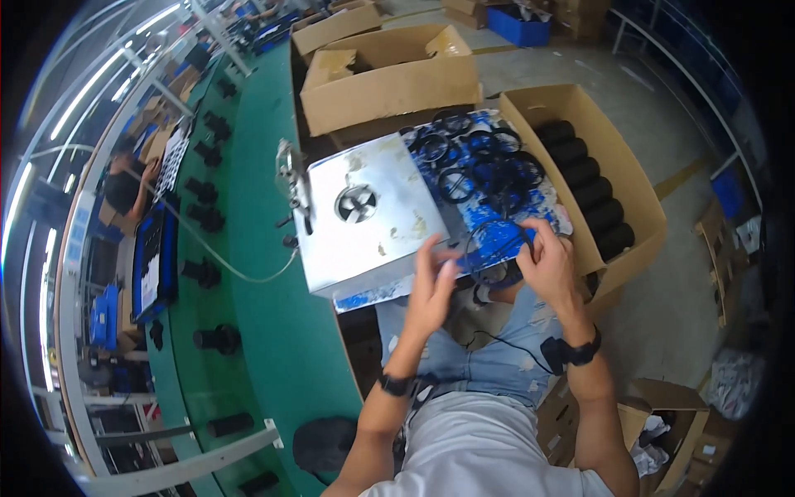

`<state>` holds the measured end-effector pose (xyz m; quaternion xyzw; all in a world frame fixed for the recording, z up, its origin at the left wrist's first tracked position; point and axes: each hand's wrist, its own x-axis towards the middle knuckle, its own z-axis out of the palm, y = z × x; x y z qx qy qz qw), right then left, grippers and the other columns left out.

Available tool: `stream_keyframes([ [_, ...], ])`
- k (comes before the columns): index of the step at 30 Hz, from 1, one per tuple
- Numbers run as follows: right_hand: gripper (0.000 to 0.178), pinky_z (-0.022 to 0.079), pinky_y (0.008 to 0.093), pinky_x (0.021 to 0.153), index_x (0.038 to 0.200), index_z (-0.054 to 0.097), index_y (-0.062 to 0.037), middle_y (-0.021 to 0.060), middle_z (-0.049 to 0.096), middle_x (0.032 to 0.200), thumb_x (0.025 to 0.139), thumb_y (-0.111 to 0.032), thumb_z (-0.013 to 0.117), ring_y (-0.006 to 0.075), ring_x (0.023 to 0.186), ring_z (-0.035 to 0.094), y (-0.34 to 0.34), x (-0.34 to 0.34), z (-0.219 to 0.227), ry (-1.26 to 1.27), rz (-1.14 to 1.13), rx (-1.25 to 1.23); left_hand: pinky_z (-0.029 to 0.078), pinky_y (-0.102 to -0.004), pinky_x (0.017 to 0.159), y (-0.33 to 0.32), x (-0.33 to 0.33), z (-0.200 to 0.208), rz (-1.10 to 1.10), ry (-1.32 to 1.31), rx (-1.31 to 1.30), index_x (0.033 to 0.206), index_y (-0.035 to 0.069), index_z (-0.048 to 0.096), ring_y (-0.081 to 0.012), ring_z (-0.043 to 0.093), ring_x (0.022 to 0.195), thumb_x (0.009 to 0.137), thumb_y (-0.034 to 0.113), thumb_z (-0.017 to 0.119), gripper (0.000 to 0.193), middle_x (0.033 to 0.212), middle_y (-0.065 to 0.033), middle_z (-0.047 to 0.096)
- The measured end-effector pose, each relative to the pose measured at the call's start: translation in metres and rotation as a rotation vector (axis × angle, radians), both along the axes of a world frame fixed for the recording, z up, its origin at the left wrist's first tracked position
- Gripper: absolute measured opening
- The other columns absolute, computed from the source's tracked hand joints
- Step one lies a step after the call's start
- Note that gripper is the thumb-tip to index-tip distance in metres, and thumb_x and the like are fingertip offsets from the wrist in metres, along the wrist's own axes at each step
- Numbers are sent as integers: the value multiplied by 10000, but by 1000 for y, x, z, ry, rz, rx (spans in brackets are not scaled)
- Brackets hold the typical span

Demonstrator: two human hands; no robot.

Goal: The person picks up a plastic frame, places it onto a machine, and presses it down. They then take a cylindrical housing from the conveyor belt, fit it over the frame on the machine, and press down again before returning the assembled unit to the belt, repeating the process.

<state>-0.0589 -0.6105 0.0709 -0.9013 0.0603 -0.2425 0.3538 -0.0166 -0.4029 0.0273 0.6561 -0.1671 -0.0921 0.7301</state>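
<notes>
Head view: right hand [547, 258] is pinching a thin black ring [467, 248] over the blue-smeared board [489, 214], near the ring pile [503, 168]. Left hand [431, 287] is blurry, fingers spread, can't tell if it's touching. Looks like a ring-handling step; a two-handed grip would need those fingers closing.

White T-shirt [472, 443], ripped pale-blue jeans [447, 360], 2 black wrist straps [585, 349]

Grey floor [672, 257], long green bench [277, 364] left, bright tube lights [79, 105] beyond.
</notes>
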Motion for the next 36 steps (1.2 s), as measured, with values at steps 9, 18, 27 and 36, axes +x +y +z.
stream_keyframes([
  [9, 250, 413, 209, 608, 1096, 608, 16, 15, 588, 817, 907, -144, 576, 62, 731, 532, 50, 4, -5, -149, 245, 526, 382, -216, 533, -8, -2, 29, 71, -26, -116, 1270, 26, 506, -53, 473, 590, 1018, 212, 383, 337, 747, -15, 572],
  [18, 501, 436, 315, 934, 1288, 469, 38, 130, 560, 1233, 954, -332, 521, 187, 1117, 539, 77, 12, -38, 80, 453, 1086, 453, -234, 515, 3, -22, 0, 36, 1067, -830, 1100, 76, 587, -130, 596, 625, 980, 385, 487, 346, 811, -31, 636],
  [27, 303, 482, 246, 778, 1104, 576, 26, 64, 644, 1011, 836, -95, 644, 117, 842, 598, 75, -3, -61, 453, 497, 1055, 489, -247, 655, 12, -42, -79, -605, 806, -981, 1022, 104, 622, -118, 626, 764, 963, 352, 533, 270, 886, -18, 654],
  [36, 271, 442, 198, 611, 1103, 601, 8, -8, 567, 807, 836, -18, 641, 58, 712, 535, 96, -11, -63, 286, 338, 709, 466, -230, 745, 45, -49, -69, 82, 421, -331, 1175, 58, 532, -96, 582, 887, 1014, 289, 437, 297, 974, -25, 611],
])
